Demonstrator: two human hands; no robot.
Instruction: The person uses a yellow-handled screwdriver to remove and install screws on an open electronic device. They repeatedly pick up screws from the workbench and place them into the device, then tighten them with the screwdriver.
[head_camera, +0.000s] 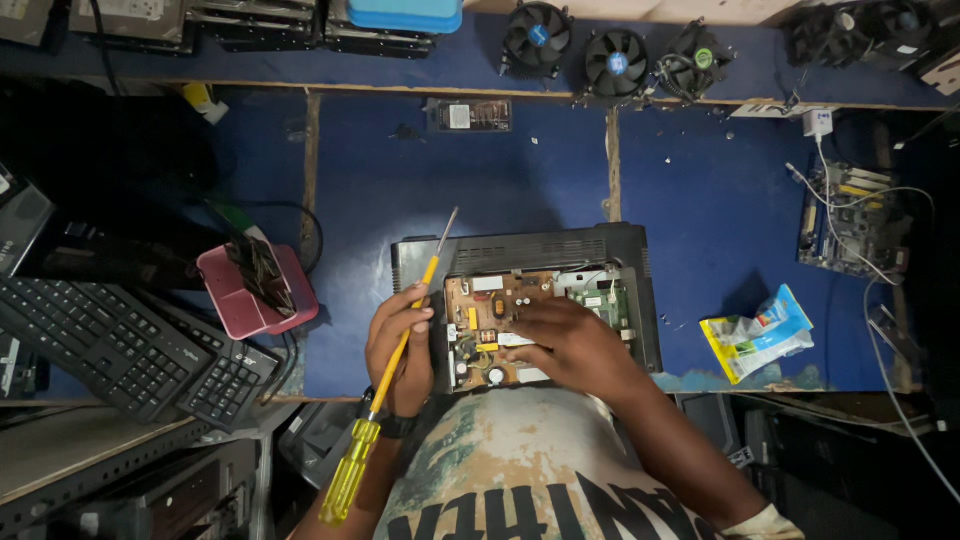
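Note:
A black device casing (540, 248) lies open on the blue table, showing a brown circuit board (480, 325) and a small green board (603, 297). My left hand (398, 345) grips a long screwdriver (380, 400) with a yellow see-through handle; its metal tip points up and away past the casing's left corner. My right hand (570, 340) rests on the brown board, fingers curled over its middle; whether it pinches anything is hidden.
A pink tray (240, 300) with dark parts sits left of the casing, beside two black keyboards (120, 345). Three cooling fans (615, 60) line the back shelf. A green motherboard (850, 220) with white cables lies right. A crumpled blue-yellow packet (760, 335) lies right of the casing.

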